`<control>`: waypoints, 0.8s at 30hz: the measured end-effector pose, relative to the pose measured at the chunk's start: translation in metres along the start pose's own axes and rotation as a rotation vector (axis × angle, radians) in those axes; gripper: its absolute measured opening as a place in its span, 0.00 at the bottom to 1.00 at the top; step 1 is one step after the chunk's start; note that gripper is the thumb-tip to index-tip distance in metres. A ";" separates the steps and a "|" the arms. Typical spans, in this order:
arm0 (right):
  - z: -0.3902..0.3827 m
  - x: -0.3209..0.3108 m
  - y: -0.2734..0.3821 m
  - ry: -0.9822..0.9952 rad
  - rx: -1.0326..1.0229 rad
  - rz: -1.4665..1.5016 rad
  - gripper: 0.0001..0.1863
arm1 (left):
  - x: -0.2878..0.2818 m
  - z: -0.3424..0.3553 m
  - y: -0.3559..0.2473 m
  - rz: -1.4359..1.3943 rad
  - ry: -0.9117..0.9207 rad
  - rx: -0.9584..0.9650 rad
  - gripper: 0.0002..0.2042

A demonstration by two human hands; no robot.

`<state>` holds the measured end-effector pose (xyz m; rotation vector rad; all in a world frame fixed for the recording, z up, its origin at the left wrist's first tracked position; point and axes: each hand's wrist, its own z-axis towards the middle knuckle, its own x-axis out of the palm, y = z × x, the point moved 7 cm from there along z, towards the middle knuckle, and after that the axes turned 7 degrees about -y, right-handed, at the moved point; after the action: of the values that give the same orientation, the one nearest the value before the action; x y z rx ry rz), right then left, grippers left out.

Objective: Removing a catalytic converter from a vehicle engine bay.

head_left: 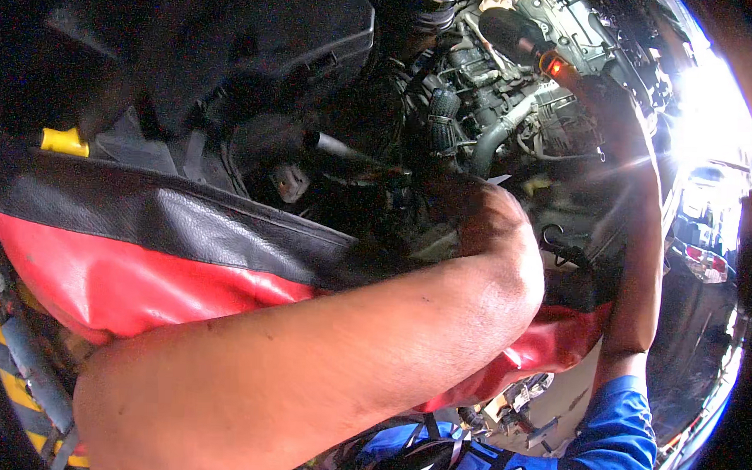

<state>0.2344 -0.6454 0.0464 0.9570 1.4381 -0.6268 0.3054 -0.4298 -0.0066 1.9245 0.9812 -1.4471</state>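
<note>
My left arm reaches across from the lower left, its wrist bent over the front of an engine bay. My left hand points down among the engine parts in shadow, so its fingers are hidden. A grey metal tube lies to the left of that hand. At the upper right, my right hand is stretched over the engine, closed around the end of a dark rounded handheld object. A small orange glow shows where the fingers meet it; its exact kind is unclear.
A red and black padded cover drapes over the vehicle's edge beneath my left arm. A black plastic housing stands at upper left, with a yellow piece below it. Bright glare fills the right side. Yellow-black striping shows at lower left.
</note>
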 end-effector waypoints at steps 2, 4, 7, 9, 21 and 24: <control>-0.003 -0.001 -0.004 0.018 0.020 -0.047 0.22 | 0.000 0.002 -0.008 -0.020 -0.028 0.001 0.17; -0.003 -0.001 -0.005 0.033 0.034 -0.081 0.23 | 0.001 0.002 -0.010 -0.032 -0.044 -0.004 0.17; 0.000 0.004 -0.002 0.051 0.044 -0.103 0.24 | 0.004 -0.010 -0.009 -0.037 -0.044 -0.024 0.17; 0.005 0.012 0.005 0.062 0.045 -0.102 0.24 | 0.008 -0.003 0.004 -0.033 -0.030 -0.042 0.17; 0.003 0.042 0.000 0.129 -0.230 -0.350 0.21 | -0.010 0.021 -0.023 -0.097 -0.131 -0.067 0.17; -0.005 0.040 -0.005 0.251 -0.106 -0.336 0.24 | -0.008 -0.007 -0.060 -0.106 -0.156 -0.059 0.17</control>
<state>0.2305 -0.6358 0.0066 0.7341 1.8602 -0.6831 0.2600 -0.3910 0.0036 1.7127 1.0545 -1.5835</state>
